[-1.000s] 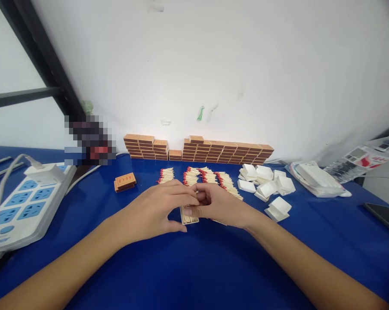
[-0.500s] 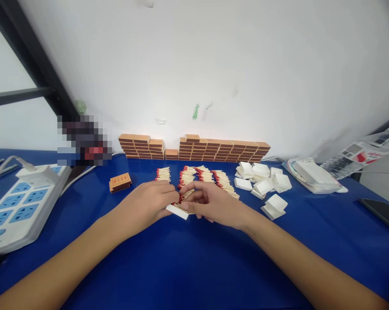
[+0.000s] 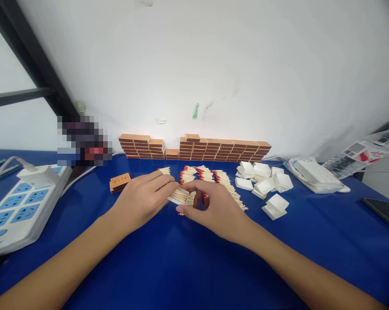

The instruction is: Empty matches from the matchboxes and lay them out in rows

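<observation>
A white matchbox tray (image 3: 174,200) with pale matches (image 3: 181,194) in it is between my hands. My left hand (image 3: 143,196) is closed on the tray's left end, its fingers covering that end. My right hand (image 3: 218,206) curls round the right side, thumb low at the front edge and index finger over the top; its other fingers are partly hidden. Just behind lie rows of red-headed matches (image 3: 226,183) on the blue table (image 3: 181,262). Another small bundle of matches (image 3: 165,170) shows behind my left hand.
Stacked orange-brown matchboxes (image 3: 210,150) line the wall. A few matchbox covers (image 3: 120,181) lie left of my left hand. White empty trays (image 3: 263,187) are heaped at right, near a plastic packet (image 3: 317,174) and a phone (image 3: 383,213). A power strip (image 3: 20,206) stands far left.
The tray has turned and tilted, and matches now show inside it. My left hand has shifted over its left end, while my right thumb has moved to the front edge.
</observation>
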`<state>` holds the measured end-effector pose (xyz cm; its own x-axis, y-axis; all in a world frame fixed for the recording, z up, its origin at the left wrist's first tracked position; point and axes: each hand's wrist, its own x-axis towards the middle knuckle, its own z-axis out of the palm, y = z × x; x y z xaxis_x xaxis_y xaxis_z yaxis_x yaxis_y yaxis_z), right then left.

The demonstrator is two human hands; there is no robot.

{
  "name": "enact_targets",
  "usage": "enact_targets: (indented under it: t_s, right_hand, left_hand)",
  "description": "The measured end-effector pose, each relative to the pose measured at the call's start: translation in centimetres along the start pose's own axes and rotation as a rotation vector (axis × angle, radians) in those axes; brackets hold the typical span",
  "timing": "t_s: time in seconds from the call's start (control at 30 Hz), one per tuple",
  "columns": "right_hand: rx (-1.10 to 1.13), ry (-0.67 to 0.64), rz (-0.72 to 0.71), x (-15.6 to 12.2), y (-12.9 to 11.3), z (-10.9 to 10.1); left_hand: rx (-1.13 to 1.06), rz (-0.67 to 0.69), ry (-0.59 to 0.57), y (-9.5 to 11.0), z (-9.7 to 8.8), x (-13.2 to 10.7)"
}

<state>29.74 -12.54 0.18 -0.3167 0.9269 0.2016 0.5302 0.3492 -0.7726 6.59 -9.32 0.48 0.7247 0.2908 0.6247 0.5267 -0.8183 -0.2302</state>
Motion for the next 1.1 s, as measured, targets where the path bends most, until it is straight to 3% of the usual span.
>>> enact_targets:
  t_s: [0.13, 0.37, 0.47, 0.57, 0.67, 0.77, 0.87, 1.1]
  right_hand:
    - [-0.084, 0.033, -0.009, 0.4, 0.4, -0.3]
    - [0.004, -0.058, -0.029, 0.4, 1.1, -0.3]
    - [-0.063, -0.028, -0.029, 0.5, 0.9, -0.8]
    - [-0.131, 0.092, -0.041, 0.5, 1.4, -2.3]
    - [-0.176, 0.214, -0.029, 0.0, 3.0, -3.8]
    - [-0.249, 0.249, -0.034, -0.6, 5.0, -4.7]
    - [-0.29, 0.241, -0.023, -1.0, 5.9, -5.1]
    - [-0.321, 0.248, -0.057, -1.1, 5.1, -5.3]
  left_hand:
    - [0.007, 0.009, 0.025, 0.1, -0.4, 0.3]
    - [-0.038, 0.095, -0.097, 0.6, -0.6, 0.1]
    - [-0.061, 0.011, -0.162, -0.6, -0.6, -0.5]
    - [-0.118, -0.168, -0.305, -2.4, -0.8, -1.1]
    - [-0.24, -0.296, -0.425, -3.6, -0.8, -1.4]
    - [-0.277, -0.331, -0.501, -3.6, -0.4, -1.5]
    - [-0.288, -0.346, -0.523, -3.6, 0.2, -1.8]
    - [-0.331, -0.363, -0.484, -4.3, 0.6, -1.9]
